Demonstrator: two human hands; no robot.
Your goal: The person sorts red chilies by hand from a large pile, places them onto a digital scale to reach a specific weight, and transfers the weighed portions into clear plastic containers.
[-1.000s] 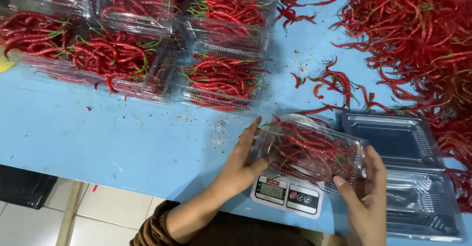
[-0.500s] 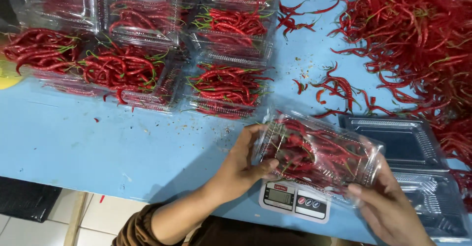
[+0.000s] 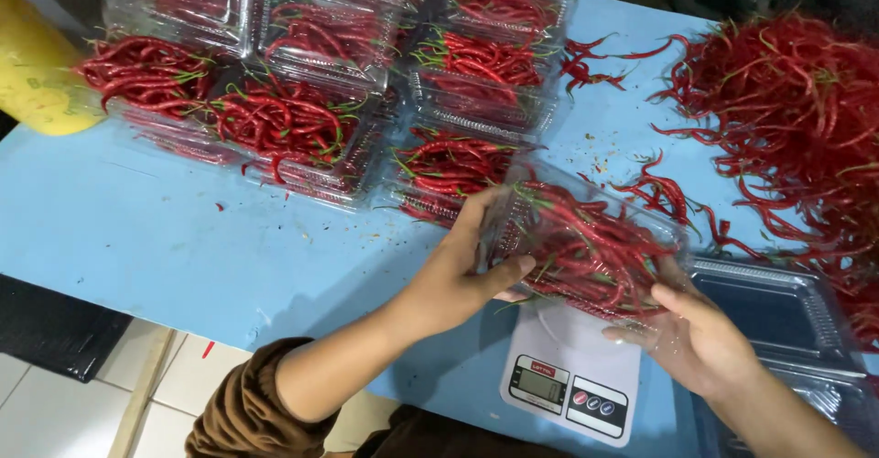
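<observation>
Clear box [image 3: 586,247] packed with red chillies, held tilted just above the white scale [image 3: 572,376], between both hands. Left hand [image 3: 458,270] clasped on the box's near-left end, thumb across the side wall, fingers up behind the far edge. Right hand [image 3: 700,339] cupped under the right corner, fingers curled against the clear wall, grip firm but not squeezing. Box clear of the scale plate, or barely touching; hard to tell from this angle. To the left and behind, filled boxes [image 3: 302,119] stacked close together on the blue table [image 3: 156,229], stems and tips poking out of several. To the right, a loose chilli heap [image 3: 787,119] and empty trays [image 3: 778,311] nested beside the scale. For a clean job here: best kept level, since the tilt lets pods slide toward the low end and spill over the rim. Better held by the stiffer corners than by the thin middle walls, which likely buckle under pressure. Stray tips worth tucking inside before any lid closes, to avoid pinching pods at the seam. Thumb best kept off the chillies themselves. Sensible to swing wide of the scale's display and buttons, and to leave a gap from the neighbouring stack so nothing topples.
</observation>
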